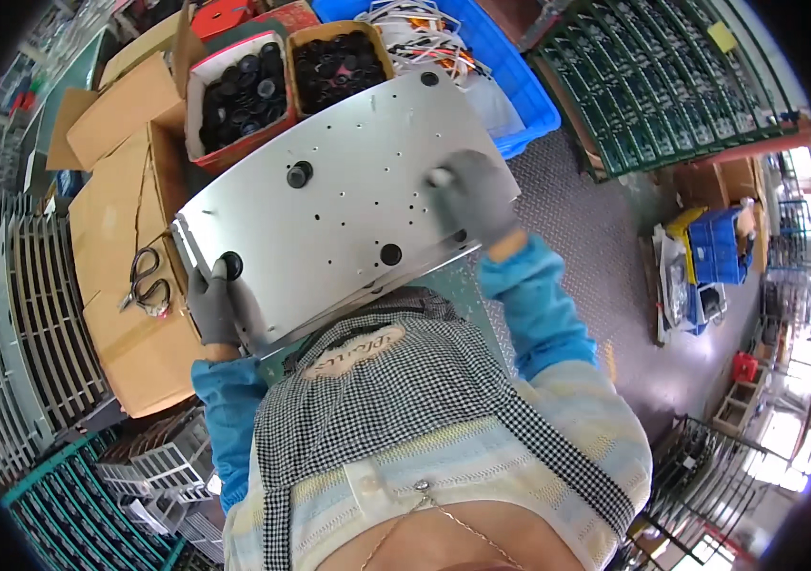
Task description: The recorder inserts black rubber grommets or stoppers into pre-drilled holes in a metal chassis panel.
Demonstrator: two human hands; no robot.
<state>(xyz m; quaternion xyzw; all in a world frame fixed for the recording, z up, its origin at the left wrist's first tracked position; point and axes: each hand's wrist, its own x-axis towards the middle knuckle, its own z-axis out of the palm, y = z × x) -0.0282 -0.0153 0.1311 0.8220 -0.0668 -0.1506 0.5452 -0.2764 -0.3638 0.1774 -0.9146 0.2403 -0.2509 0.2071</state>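
Observation:
A large silver sheet-metal panel (358, 162) with a curved far edge and many small holes lies in front of me. Several round black foot-like pieces sit on it, one (300, 174) standing up toward the far left and another (390, 254) near the front edge. My left hand (214, 303), in a grey glove, grips the panel's left edge, its thumb close to a black round piece (231, 265). Over the panel's right part is my right hand (478, 198), also gloved, smeared by motion. Its fingers are unclear, and whether it holds anything does not show.
Beyond the panel stand two open boxes of loose black round pieces (246, 88) (337, 68). A blue crate (534, 119) holds white and orange strips. Scissors (142, 279) rest on a cardboard box (120, 247) at left. A green rack (653, 86) stands far right.

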